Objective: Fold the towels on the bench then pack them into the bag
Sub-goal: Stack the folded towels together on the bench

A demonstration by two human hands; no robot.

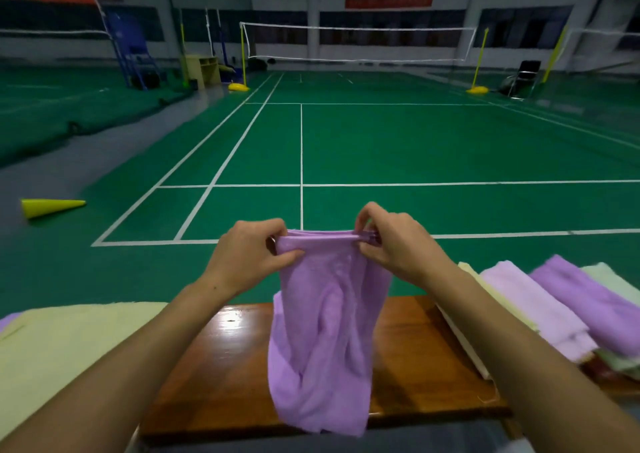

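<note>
The purple towel [325, 341] hangs in the air over the middle of the wooden bench [221, 366], held up by its top edge, which is stretched in a short, gathered band between the two hands. Its body falls in loose vertical folds, and the lower end drapes over the near edge of the bench. The left hand [249, 255] pinches the left end of that top edge between thumb and curled fingers; the right hand [394, 244] pinches the right end the same way, thumb below and fingers bent over the hem. The hands are near each other, with only the narrow span of cloth between them.

By the look of it, the folding step is in hand and this towel is only partly folded: it seems doubled lengthwise but is wrinkled and not yet squared. The next move probably calls for laying it flat on the bare wood, or bringing the top edge down to the bottom, while keeping both corners aligned so the layers do not slip.

To the right, a stack of towels [554, 310] in pale purple, deeper purple, cream and light green lies on the bench. To the left, a pale yellow towel [69, 348] lies spread out. No bag is in view. Beyond the bench lie a green court floor [381, 147], a yellow cone [48, 206] on its side, and a net [356, 42] farther off.
</note>
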